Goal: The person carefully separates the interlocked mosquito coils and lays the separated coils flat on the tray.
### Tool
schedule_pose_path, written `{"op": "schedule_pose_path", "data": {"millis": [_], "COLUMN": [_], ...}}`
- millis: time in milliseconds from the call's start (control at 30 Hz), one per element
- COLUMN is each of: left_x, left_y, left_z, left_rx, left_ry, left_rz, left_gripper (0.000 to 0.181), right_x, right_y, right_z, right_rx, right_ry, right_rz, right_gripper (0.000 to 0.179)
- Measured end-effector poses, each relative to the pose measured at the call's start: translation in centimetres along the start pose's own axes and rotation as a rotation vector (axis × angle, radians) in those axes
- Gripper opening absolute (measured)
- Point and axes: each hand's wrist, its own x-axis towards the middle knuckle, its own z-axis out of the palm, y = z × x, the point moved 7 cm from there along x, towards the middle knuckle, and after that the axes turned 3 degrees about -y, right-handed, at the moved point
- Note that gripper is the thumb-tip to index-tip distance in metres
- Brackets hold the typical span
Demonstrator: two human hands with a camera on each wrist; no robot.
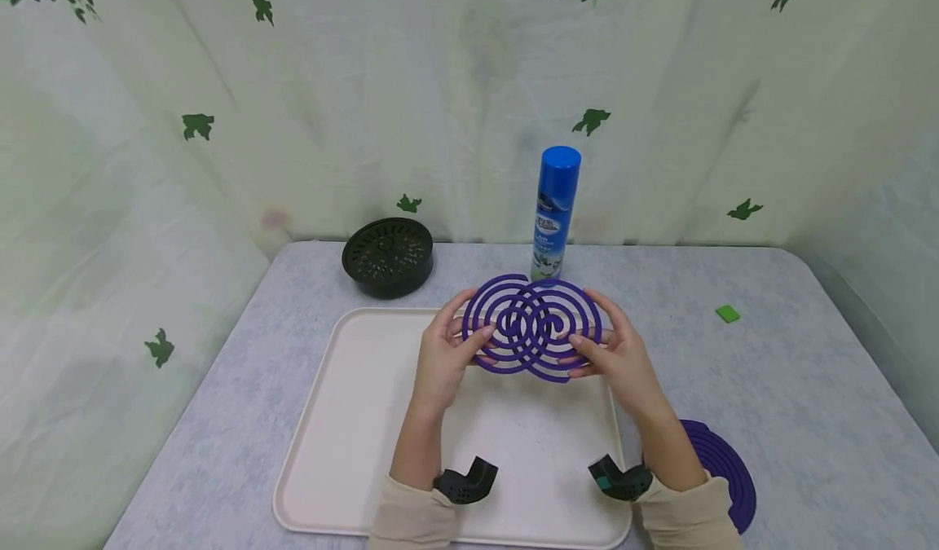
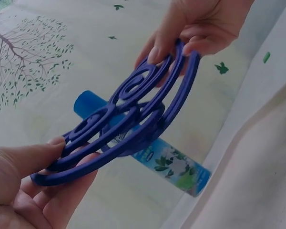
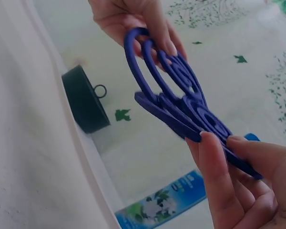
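Two purple mosquito coils overlap and interlock in mid-air above the front-centre tray; the left coil point(image 2: 93, 164) and right coil point(image 2: 184, 90) cross at the middle. My left hand point(image 1: 445, 354) pinches the left coil's outer edge, thumb on the near face and fingers behind. On the opposite edge, my right hand point(image 1: 622, 356) grips the right coil the same way. Both coils are tilted up toward the head camera. In the right wrist view the left hand point(image 3: 138, 19) appears at the top and the right hand point(image 3: 248, 191) at the lower right.
Beneath the hands lies a white tray point(image 1: 352, 420). Behind stand a blue spray can point(image 1: 555, 216) and a round black tin point(image 1: 389, 257) with a perforated top. More purple coil point(image 1: 737, 473) lies by the right forearm, partly hidden. A small green square point(image 1: 728, 314) is at right.
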Motion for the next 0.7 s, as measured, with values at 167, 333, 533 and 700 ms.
{"op": "schedule_pose_path", "data": {"millis": [167, 333, 533, 700], "left_x": [0.2, 0.6, 0.6, 0.7], "left_y": [-0.3, -1.6, -1.9, -2.0], "left_z": [-0.2, -0.7, -1.2, -1.4], "left_rx": [-0.021, -0.009, 0.023, 0.008], "left_ry": [-0.02, -0.01, -0.03, -0.025], "left_rz": [0.016, 0.034, 0.076, 0.05], "left_gripper": [0.052, 0.052, 0.05, 0.05], "right_x": [0.1, 0.1, -0.1, -0.3], "right_y": [-0.1, -0.1, 0.0, 0.0], "right_z": [-0.5, -0.1, -0.9, -1.4], "right_rx": [-0.026, -0.038, -0.07, -0.045], "right_ry": [-0.002, -0.033, -0.037, -0.056], "right_rz": [-0.009, -0.017, 0.001, -0.004], "right_gripper": [0.062, 0.064, 0.059, 0.058]}}
